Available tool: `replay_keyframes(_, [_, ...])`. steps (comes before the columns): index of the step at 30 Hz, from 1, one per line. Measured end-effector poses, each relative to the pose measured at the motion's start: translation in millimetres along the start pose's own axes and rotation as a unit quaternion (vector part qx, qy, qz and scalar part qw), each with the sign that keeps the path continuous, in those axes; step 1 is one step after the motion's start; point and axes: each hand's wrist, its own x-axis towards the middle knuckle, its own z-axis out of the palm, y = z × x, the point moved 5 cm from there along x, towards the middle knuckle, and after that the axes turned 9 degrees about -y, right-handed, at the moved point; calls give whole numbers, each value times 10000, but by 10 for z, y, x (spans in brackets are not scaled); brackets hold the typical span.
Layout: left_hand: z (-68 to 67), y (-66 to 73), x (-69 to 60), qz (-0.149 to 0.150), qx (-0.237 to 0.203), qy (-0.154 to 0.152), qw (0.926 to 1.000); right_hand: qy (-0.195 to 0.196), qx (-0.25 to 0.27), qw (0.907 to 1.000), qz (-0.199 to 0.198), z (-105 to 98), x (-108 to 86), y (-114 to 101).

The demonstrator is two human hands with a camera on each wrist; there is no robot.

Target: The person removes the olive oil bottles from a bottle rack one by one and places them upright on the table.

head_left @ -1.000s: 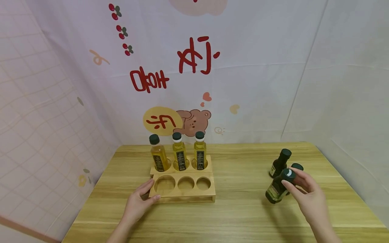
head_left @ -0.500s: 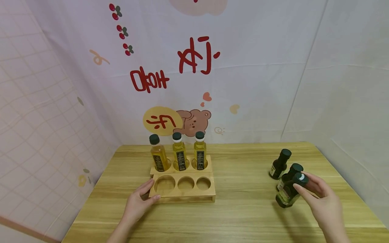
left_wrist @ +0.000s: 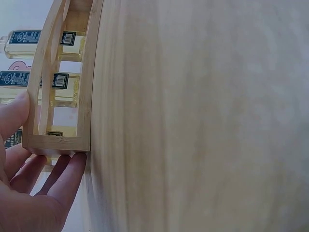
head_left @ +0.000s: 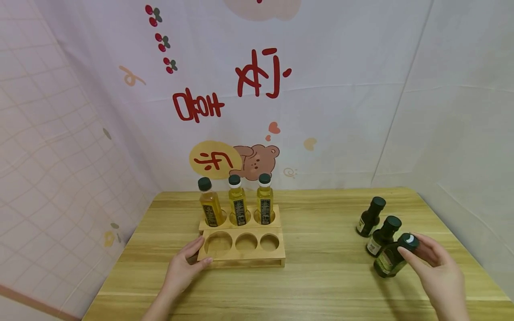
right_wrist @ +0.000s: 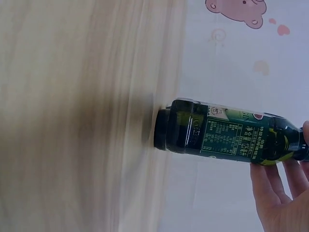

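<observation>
My left hand (head_left: 180, 269) holds the left end of a two-step wooden bottle rack (head_left: 241, 255); in the left wrist view its fingers press the rack's end panel (left_wrist: 55, 143). Oil bottles with golden contents stand in the upper row: left (head_left: 211, 210), middle (head_left: 238, 209) and right (head_left: 265, 208). Three round holes in the lower step hold nothing. At the right, my right hand (head_left: 439, 272) pinches a dark green bottle (head_left: 389, 262) near its cap. That bottle (right_wrist: 231, 130) leans slightly; whether its base touches the table I cannot tell.
Two more dark bottles, one nearer (head_left: 381, 238) and one farther back (head_left: 368, 219), stand in a slanting line beside the held one. The wooden table (head_left: 313, 276) stretches between rack and bottles. A printed cloth (head_left: 337, 111) hangs behind.
My right hand has carried the dark green bottle right and toward the table's front, lowering it beside the other two dark bottles. The left hand and rack stay put.
</observation>
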Motion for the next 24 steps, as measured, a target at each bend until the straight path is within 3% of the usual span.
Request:
replay_keyframes(14, [6,4,-1,51,-8,7,10000,137,289,9995,22,-50,6,112])
replay_keyframes(24, [9,3,-1,88,-51,52,9999,100,558,9979,302,-65,1,190])
